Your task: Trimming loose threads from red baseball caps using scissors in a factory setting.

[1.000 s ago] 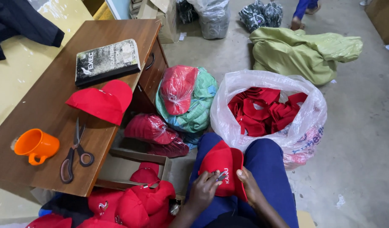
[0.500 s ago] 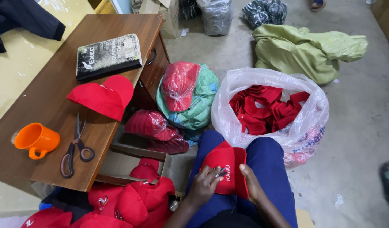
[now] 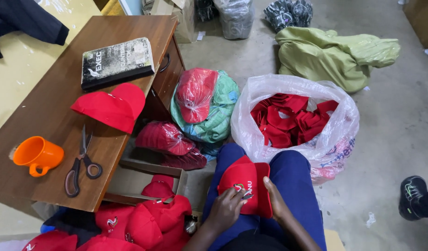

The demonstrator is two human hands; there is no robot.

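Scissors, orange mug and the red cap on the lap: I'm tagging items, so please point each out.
scissors (image 3: 82, 163): head view, at the pivot.
orange mug (image 3: 35, 152): head view, on its side wall.
red cap (image 3: 239, 175): head view, on the crown.
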